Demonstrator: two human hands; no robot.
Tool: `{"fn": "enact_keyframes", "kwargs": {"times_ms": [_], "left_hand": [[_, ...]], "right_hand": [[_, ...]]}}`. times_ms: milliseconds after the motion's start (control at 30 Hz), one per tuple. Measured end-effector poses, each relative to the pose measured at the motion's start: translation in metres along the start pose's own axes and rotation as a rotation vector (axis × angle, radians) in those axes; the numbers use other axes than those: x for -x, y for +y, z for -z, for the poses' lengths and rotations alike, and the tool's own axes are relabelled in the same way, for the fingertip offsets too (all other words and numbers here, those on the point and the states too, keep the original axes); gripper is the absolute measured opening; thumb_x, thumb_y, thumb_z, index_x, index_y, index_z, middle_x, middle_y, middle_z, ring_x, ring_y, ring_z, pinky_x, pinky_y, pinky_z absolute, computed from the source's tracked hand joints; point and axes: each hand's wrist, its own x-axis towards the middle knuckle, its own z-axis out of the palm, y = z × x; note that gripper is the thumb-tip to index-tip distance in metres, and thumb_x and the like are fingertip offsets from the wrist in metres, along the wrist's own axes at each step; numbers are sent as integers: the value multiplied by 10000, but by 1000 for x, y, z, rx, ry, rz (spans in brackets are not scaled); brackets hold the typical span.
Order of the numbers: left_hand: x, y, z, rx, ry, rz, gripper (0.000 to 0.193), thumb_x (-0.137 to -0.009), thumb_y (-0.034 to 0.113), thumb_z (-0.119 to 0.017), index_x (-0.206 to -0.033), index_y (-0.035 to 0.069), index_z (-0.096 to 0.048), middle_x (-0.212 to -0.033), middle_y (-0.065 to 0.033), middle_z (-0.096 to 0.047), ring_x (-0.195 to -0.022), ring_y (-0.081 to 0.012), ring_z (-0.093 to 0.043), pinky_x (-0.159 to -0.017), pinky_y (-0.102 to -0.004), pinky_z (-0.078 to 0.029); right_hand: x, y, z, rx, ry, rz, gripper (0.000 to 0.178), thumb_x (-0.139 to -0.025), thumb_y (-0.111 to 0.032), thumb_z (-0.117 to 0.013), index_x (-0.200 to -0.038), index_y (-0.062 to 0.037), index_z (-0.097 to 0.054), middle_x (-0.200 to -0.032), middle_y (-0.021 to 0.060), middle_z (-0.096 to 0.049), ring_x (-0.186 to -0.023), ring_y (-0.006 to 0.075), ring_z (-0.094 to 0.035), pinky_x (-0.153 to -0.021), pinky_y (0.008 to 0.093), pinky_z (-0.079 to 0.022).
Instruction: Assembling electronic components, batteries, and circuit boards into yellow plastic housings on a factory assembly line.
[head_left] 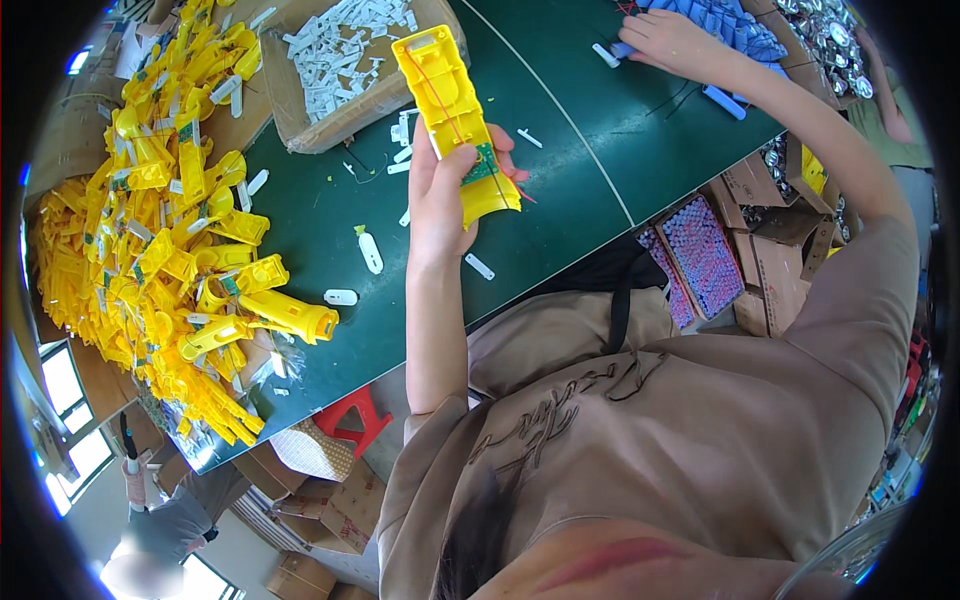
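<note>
In my left hand (pixel 440 190) is a long yellow plastic housing half (pixel 442 85), its hollow side facing up. My thumb presses near a small green circuit board (pixel 482 163) inside it, and a thin red wire runs along the shell. My right hand (pixel 672 42) reaches to the far right, its fingers bent at the edge of a pile of blue cylindrical batteries (pixel 715 18). The end of one blue battery (pixel 622 49) shows at the fingertips; the grip is partly hidden. A loose blue battery (pixel 724 102) lies nearer me.
A large heap of yellow housings (pixel 150 270) covers the table's left side. Behind my left hand stands a cardboard box (pixel 335 128) of small white parts. Loose white pieces (pixel 370 250) dot the green table (pixel 560 190). Shiny metal parts (pixel 835 45) sit far right.
</note>
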Motion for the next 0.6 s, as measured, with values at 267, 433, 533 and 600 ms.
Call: {"fn": "enact_keyframes", "kwargs": {"times_ms": [267, 433, 533, 600], "left_hand": [[1, 0, 5, -44, 63, 2, 428, -827, 92, -425, -1247, 70, -345, -931, -163, -574, -735, -203, -586, -705, -406, -547], [2, 0, 2, -71, 65, 10, 419, -828, 84, -422, -1239, 56, -341, -939, -162, -574, -736, -201, -590, -704, -401, -549], [1, -1, 3, -96, 47, 8, 419, -829, 87, -429, -1236, 49, -336, -942, -162, -572, -739, -202, -591, -706, -402, -549], [1, -2, 2, -78, 38, 7, 428, -832, 56, -415, -1252, 50, -333, -937, -149, -573, -742, -189, -592, -702, -380, -551]], "right_hand": [[-48, -43, -19, -500, 278, -306, 376, -907, -212, -540, -1231, -39, -456, -794, 162, -620, -680, 309, -612, -605, 378, -478], [-55, -56, 9, -790, 59, -365, 454, -878, -169, -556, -1292, -41, -420, -782, 169, -625, -694, 297, -626, -620, 380, -481], [-61, -57, -7, -665, 111, -343, 464, -865, -158, -568, -1298, -82, -418, -761, 153, -619, -663, 286, -625, -590, 355, -480], [-57, -58, -18, -685, 202, -342, 489, -863, -128, -573, -1323, -108, -409, -698, 104, -568, -601, 223, -574, -552, 317, -439]]}}
